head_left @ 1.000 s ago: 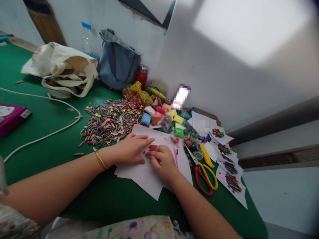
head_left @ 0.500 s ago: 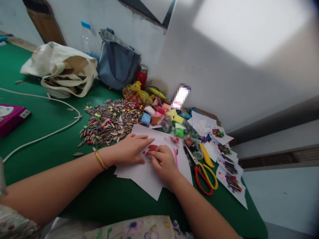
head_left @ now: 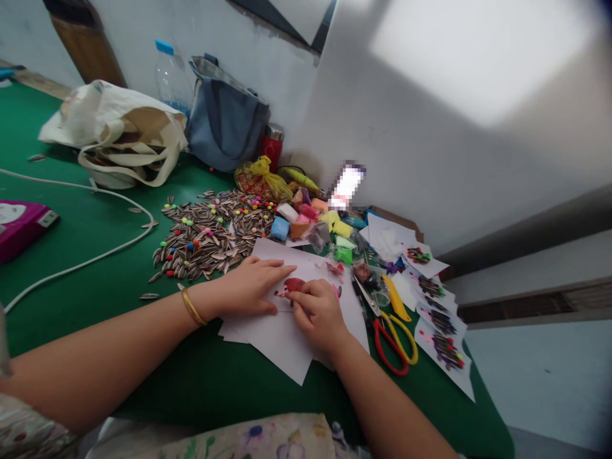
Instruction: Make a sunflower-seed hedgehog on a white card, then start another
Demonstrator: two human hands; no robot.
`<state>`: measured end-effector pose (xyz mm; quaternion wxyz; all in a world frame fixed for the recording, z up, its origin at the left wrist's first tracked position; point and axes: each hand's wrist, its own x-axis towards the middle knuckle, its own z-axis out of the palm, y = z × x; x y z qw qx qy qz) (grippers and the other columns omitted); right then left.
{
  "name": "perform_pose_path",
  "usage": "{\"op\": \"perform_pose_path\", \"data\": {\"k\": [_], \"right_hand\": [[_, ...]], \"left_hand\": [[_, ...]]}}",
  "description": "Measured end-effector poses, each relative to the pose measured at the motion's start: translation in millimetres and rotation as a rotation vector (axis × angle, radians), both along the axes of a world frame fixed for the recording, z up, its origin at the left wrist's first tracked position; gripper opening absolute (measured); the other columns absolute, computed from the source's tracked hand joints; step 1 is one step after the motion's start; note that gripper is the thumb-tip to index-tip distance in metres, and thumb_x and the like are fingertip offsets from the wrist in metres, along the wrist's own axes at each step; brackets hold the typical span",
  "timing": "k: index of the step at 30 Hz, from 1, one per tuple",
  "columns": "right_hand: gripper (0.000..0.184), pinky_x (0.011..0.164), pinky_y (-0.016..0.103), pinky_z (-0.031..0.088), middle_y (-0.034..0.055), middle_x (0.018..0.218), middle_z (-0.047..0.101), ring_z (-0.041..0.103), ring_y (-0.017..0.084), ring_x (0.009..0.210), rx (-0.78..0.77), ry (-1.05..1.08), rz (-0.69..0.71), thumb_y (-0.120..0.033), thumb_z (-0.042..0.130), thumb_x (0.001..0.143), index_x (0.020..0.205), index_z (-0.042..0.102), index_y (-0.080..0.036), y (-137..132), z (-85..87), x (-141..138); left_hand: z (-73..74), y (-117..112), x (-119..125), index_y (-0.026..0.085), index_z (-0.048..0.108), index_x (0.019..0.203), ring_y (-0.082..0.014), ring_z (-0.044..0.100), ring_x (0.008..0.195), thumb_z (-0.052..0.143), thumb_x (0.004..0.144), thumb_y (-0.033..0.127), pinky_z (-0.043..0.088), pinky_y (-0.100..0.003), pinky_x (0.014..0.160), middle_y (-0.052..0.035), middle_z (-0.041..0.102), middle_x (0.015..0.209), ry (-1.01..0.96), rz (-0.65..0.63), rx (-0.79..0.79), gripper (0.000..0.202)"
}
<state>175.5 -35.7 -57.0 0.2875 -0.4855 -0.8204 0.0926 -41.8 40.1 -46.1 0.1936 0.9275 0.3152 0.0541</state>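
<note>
My left hand [head_left: 253, 285] lies flat on a sheet of white paper [head_left: 282, 347], fingers stretched out and apart. Between my hands a flat dark-red clay shape [head_left: 294, 284] is stuck to the sheet, with small pink and dark bits at its left end. My right hand [head_left: 319, 312] is closed, its thumb and fingertips pressed together at the lower right edge of that shape. Whatever may be between those fingertips is hidden. A pink strip [head_left: 336, 292] shows just behind my right hand, mostly covered by it.
Sunflower seeds [head_left: 220, 233] mixed with coloured beads lie beyond my left hand. Clay blocks [head_left: 280, 228], scissors [head_left: 394, 344] and a yellow cutter [head_left: 396, 298] surround the paper. Seed-decorated cards [head_left: 447, 350] line the right edge. A blue bag [head_left: 224, 121] and phone [head_left: 347, 185] stand behind.
My right hand has shifted slightly to the right along the red clay shape, uncovering more of it and hiding most of the pink strip. My left hand stays in place.
</note>
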Motion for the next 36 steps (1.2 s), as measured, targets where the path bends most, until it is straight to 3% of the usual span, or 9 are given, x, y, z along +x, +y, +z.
{"op": "perform_pose_path", "data": {"k": [8, 17, 21, 25, 31, 36], "right_hand": [[0.031, 0.082, 0.041, 0.036, 0.0057, 0.095, 0.063, 0.051, 0.024, 0.092, 0.006, -0.234, 0.044, -0.023, 0.064, 0.086, 0.114, 0.072, -0.032, -2.0, -1.2, -5.4], [0.029, 0.082, 0.04, 0.039, 0.005, 0.092, 0.065, 0.053, 0.023, 0.089, -0.007, -0.135, 0.036, -0.022, 0.061, 0.087, 0.112, 0.073, -0.029, -0.4, 3.7, -0.8], [0.029, 0.083, 0.039, 0.043, 0.0065, 0.09, 0.064, 0.055, 0.022, 0.088, 0.004, 0.005, -0.105, -0.019, 0.054, 0.09, 0.111, 0.073, -0.023, 5.9, 1.6, 10.7], [0.031, 0.088, 0.039, 0.047, 0.0087, 0.098, 0.066, 0.059, 0.023, 0.097, -0.018, 0.131, -0.21, -0.017, 0.049, 0.091, 0.112, 0.071, -0.019, 14.4, -3.3, 24.3], [0.031, 0.089, 0.037, 0.05, 0.0072, 0.1, 0.07, 0.064, 0.021, 0.095, -0.112, 0.182, -0.202, -0.014, 0.049, 0.089, 0.111, 0.069, -0.02, 18.1, -6.3, 27.8], [0.031, 0.087, 0.037, 0.05, 0.007, 0.097, 0.07, 0.064, 0.022, 0.094, -0.13, 0.156, -0.199, -0.014, 0.05, 0.088, 0.111, 0.07, -0.02, 18.9, -8.4, 27.2]], "left_hand": [[1.2, -0.6, -0.1, 0.026, 0.025, 0.154, -0.03, 0.035, 0.144, 0.064, 0.08, 0.043, 0.025, -0.046, 0.112, -0.0111, 0.042, 0.156, -0.009, -0.013, 0.008, 0.085], [-1.7, 0.8, -1.0, 0.026, 0.023, 0.155, -0.03, 0.036, 0.144, 0.065, 0.081, 0.047, 0.025, -0.045, 0.112, -0.0122, 0.041, 0.156, -0.007, -0.024, 0.032, 0.087], [-1.4, 0.7, -1.5, 0.026, 0.023, 0.155, -0.0301, 0.036, 0.144, 0.066, 0.08, 0.048, 0.025, -0.044, 0.111, -0.012, 0.042, 0.156, -0.018, -0.022, 0.029, 0.089], [-0.9, 0.8, -2.2, 0.025, 0.032, 0.152, -0.0303, 0.036, 0.144, 0.067, 0.081, 0.048, 0.026, -0.044, 0.111, -0.0139, 0.045, 0.153, -0.009, -0.024, 0.035, 0.083], [-2.5, 2.3, -3.9, 0.033, 0.051, 0.139, -0.0293, 0.037, 0.143, 0.069, 0.082, 0.046, 0.022, -0.048, 0.113, -0.0067, 0.043, 0.155, -0.022, -0.088, 0.085, 0.061], [-1.3, 2.3, -4.1, 0.034, 0.063, 0.124, -0.0291, 0.047, 0.136, 0.074, 0.078, 0.042, 0.018, -0.05, 0.116, -0.0045, 0.056, 0.144, -0.087, -0.091, 0.116, 0.047]]}}
